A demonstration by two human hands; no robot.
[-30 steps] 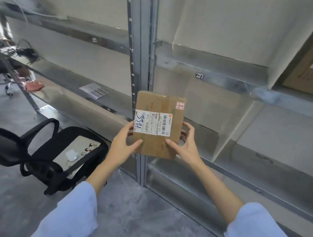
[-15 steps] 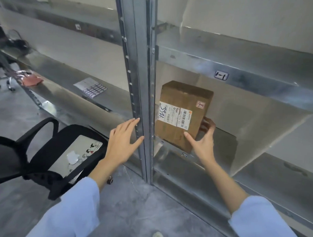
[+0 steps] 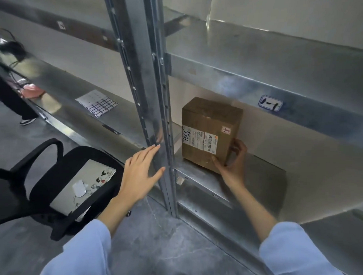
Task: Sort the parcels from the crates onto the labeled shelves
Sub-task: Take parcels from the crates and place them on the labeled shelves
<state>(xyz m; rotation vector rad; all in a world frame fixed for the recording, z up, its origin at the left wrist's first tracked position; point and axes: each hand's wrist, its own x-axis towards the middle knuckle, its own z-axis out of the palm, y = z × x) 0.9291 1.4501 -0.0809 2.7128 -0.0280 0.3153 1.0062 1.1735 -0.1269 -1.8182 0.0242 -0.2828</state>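
One parcel (image 3: 210, 134) noted, standing upright on the metal shelf (image 3: 261, 181) just right of the upright post (image 3: 156, 116), beneath the handwritten shelf tag (image 3: 270, 102). Printed shipping label (image 3: 199, 139) faces outward; small red-marked sticker (image 3: 226, 130) at upper right of the front face. Right hand (image 3: 234, 161) curled round the lower right corner of the box, thumb on the front, fingers (image 3: 238, 146) behind the side. Left hand (image 3: 141, 173) spread flat, fingertips resting against the post, holding nothing. Placement judged near complete. Recommended: push the box back so the base sits fully on the shelf, clear of the front lip; keep the label square to the aisle; confirm tag matches the parcel marking before letting go. Risk: near edge appears close to the lip, tipping possible if released early. Office chair (image 3: 57, 182) with laptop (image 3: 84, 185) just left of the post; keep clear when stepping back.
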